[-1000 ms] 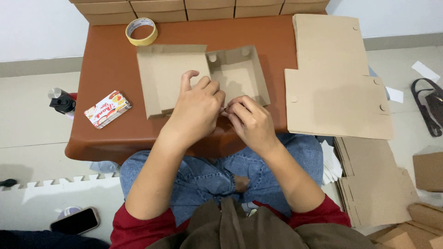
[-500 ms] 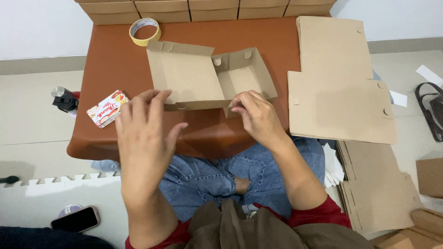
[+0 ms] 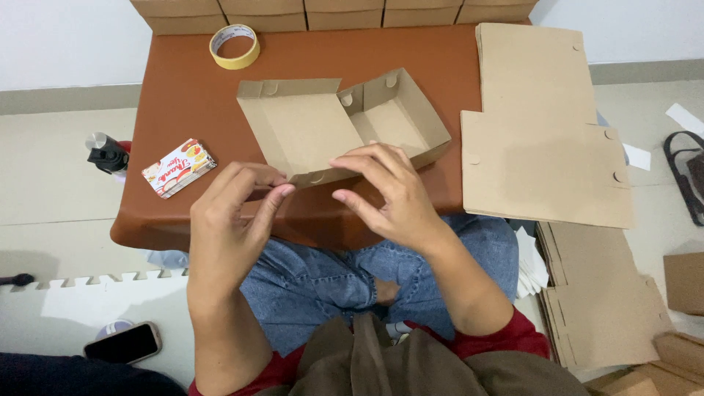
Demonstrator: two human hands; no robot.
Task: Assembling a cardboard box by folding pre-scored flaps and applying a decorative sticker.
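Both hands, left [image 3: 231,220] and right [image 3: 389,194], hover open beside a half-folded cardboard box [image 3: 334,125].

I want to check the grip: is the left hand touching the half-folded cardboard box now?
Cannot tell. In the head view the left hand has its fingertips at the front edge of the cardboard box, but neither contact nor gap shows plainly.

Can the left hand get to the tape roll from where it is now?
Probably yes. The left hand is free, and the bare tabletop left of the box leaves an open path to the tape roll.
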